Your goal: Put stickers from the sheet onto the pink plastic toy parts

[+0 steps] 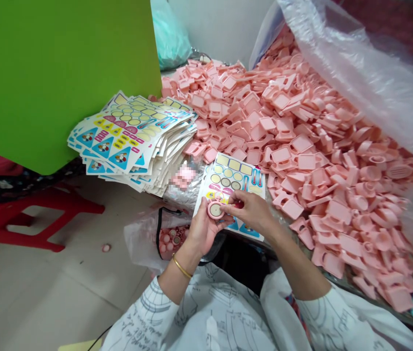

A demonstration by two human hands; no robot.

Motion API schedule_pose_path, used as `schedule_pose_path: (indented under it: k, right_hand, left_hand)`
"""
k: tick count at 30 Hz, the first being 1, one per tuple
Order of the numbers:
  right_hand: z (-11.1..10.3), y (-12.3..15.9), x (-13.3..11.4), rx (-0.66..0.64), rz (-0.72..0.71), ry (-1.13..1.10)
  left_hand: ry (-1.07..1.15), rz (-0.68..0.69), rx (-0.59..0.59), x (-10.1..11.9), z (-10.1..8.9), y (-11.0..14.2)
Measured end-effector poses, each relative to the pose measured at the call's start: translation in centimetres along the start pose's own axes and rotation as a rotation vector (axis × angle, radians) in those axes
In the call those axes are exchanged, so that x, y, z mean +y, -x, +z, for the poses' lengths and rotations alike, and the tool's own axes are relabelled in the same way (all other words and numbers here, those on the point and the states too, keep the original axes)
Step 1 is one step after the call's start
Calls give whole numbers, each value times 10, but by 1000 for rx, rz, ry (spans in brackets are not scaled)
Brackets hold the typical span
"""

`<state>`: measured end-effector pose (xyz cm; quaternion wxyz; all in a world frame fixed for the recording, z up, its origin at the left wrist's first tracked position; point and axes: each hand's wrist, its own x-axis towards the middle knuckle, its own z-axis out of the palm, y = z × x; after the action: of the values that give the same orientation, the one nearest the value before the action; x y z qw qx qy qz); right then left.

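Held in my left hand is a small round pink plastic toy piece, with a cream round sticker with a dark centre dot on its face. The thumb and fingers of my right hand are closed at the right edge of that face, touching the sticker. Just beyond both hands lies a sticker sheet with yellow circles and rectangles, pink half-rounds and blue triangles. My fingers cover part of its lower half.
A fanned stack of sticker sheets lies to the left, beside a green panel. Pink plastic toy pieces heap across the back and right, under clear plastic sheeting. Below left hang a bag of round pieces and a red stool.
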<state>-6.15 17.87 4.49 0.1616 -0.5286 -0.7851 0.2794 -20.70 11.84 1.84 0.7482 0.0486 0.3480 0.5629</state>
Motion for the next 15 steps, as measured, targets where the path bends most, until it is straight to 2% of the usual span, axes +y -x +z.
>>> schedule_pose_path:
  k: [10, 13, 15]
  right_hand:
    - [-2, 2, -1, 15, -31, 36]
    - [-1, 7, -10, 51, -91, 126]
    - [2, 17, -18, 107, -131, 223]
  left_hand:
    - [-20, 30, 9, -7, -3, 1]
    - [-80, 75, -22, -10, -4, 4]
    - [-125, 108, 10, -9, -7, 8]
